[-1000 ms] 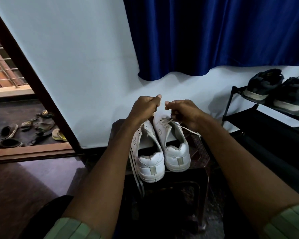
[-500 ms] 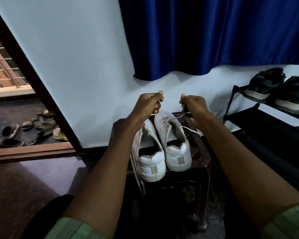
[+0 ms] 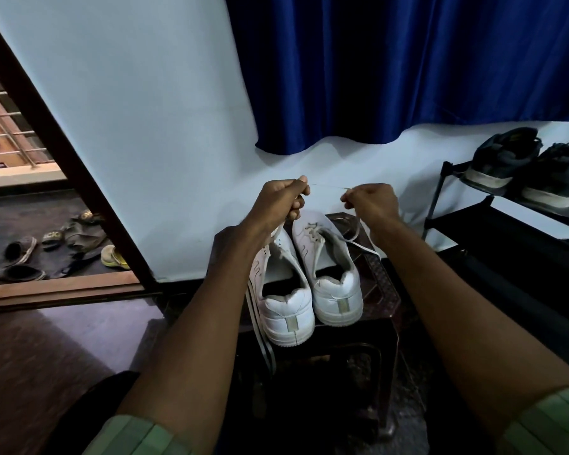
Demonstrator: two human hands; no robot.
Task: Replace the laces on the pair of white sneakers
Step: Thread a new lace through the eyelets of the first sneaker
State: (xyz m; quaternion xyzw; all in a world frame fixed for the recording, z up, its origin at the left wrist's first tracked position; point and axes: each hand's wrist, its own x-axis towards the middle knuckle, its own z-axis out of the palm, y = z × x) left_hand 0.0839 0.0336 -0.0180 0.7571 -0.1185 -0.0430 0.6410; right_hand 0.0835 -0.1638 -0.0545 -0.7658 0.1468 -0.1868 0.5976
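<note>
Two white sneakers stand heels toward me on a dark stool (image 3: 388, 300): the left sneaker (image 3: 284, 303) and the right sneaker (image 3: 334, 274). A white lace (image 3: 362, 246) trails from the right sneaker's eyelets over the stool to the right. My left hand (image 3: 281, 201) and my right hand (image 3: 370, 201) are raised above the toes, each pinching an end of a thin strand stretched taut between them. A flat lace (image 3: 260, 336) hangs down the stool's left front.
A black shoe rack (image 3: 467, 221) at the right carries dark shoes (image 3: 506, 159). A blue curtain (image 3: 408, 67) hangs on the wall behind. An open doorway at the left shows several sandals (image 3: 50, 247) on the floor outside.
Both hands have risen from the right sneaker's laces and drawn apart, and a thin strand is now stretched between them.
</note>
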